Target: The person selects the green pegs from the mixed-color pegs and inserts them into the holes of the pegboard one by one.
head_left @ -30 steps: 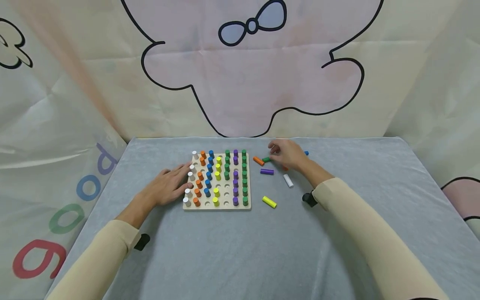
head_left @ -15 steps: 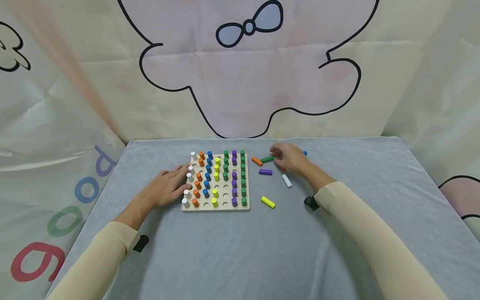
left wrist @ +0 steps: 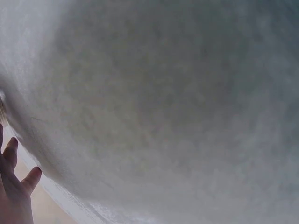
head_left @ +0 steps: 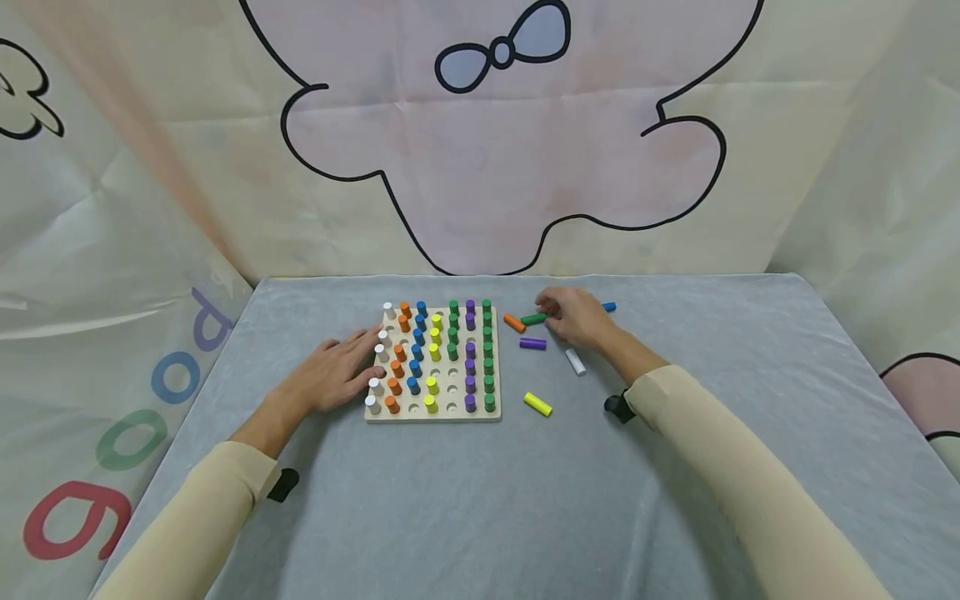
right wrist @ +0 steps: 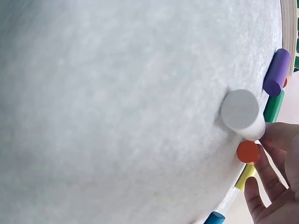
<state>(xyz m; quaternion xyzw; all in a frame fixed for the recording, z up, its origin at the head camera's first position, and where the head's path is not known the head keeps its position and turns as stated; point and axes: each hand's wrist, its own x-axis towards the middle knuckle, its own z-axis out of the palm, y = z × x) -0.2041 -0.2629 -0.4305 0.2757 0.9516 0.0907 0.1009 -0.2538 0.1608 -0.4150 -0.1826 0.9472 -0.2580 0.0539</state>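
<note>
A wooden pegboard (head_left: 435, 418) with columns of white, orange, blue, yellow, green and purple pegs lies on the table. My left hand (head_left: 337, 371) rests against its left edge, fingers extended; only part of that hand (left wrist: 16, 191) shows in the left wrist view. To the right of the board, my right hand (head_left: 573, 317) is low among loose pegs, beside a green peg (head_left: 533, 319). Its fingers bend close to an orange peg (right wrist: 248, 152), with a yellow peg (right wrist: 245, 176) beyond. A white peg (right wrist: 240, 109) partly hides the thumb, so any grip is unclear.
Other loose pegs lie around the right hand: orange (head_left: 514, 322), purple (head_left: 533, 343), yellow (head_left: 537, 405) and blue (head_left: 609, 307). A grey-blue cloth (head_left: 480, 508) covers the table. A printed curtain (head_left: 465, 133) stands behind its far edge.
My right hand has shifted slightly, uncovering more of the green peg. The orange peg end visible under it earlier is now hidden in the head view. My left hand stays at the board.
</note>
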